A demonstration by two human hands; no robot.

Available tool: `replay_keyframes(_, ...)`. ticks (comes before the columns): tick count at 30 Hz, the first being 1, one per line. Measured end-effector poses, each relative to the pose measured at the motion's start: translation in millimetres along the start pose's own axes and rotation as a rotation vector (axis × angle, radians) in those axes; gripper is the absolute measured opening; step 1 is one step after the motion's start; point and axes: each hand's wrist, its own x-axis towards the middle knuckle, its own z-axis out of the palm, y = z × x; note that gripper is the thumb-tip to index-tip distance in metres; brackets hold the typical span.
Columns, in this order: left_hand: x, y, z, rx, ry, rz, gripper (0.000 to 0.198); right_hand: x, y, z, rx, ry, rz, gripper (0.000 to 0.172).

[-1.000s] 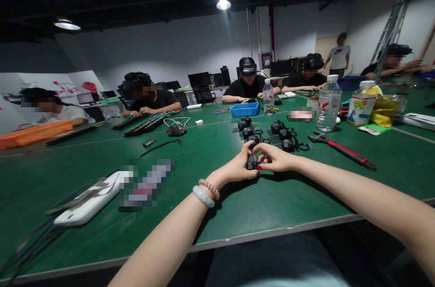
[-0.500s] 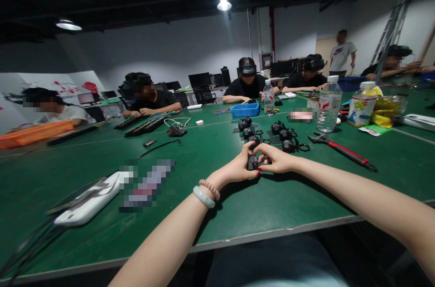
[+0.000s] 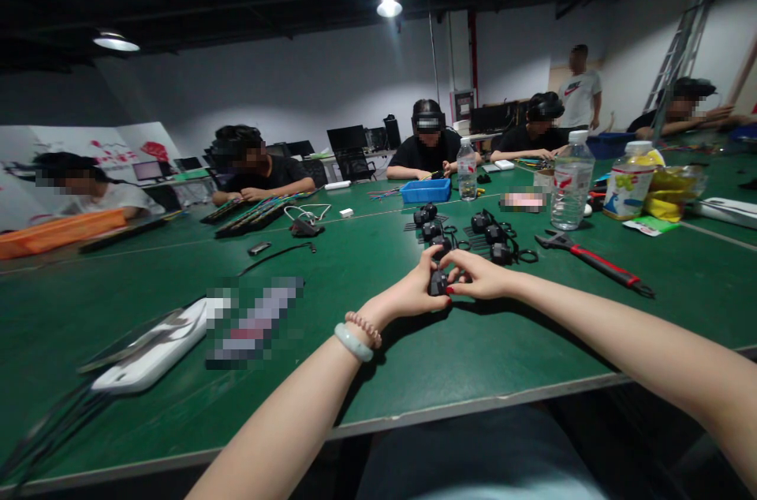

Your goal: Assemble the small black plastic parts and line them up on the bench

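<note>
Between my two hands a small black part (image 3: 438, 282) is held just over the green table (image 3: 402, 382). My left hand (image 3: 417, 287) grips it from the left with thumb and fingers. From the right, my right hand (image 3: 476, 276) has its fingers curled against the same part, and the fingers cover some of it. Just beyond my hands lie several similar black parts with thin black rods and rings, in a left row (image 3: 431, 230) and a right row (image 3: 493, 233). I cannot tell exactly what these parts are.
An adjustable wrench (image 3: 597, 260) lies to the right, near a large water bottle (image 3: 572, 183) and a juice bottle (image 3: 627, 181). A blue tray (image 3: 426, 191) stands ahead. On the left are a white device (image 3: 154, 355) and cables. Several people sit around the table.
My hands and the black part stay in nearly the same place. The standing person at the back has moved to the left, and the view has shifted slightly.
</note>
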Motion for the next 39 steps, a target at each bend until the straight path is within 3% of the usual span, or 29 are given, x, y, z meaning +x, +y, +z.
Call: replay_keyframes(39,0.8,3.2,-0.7,0.023,0.013,0.036,0.083,1.2,8.1,-1.6,-0.115,-0.003,0.009,0.025)
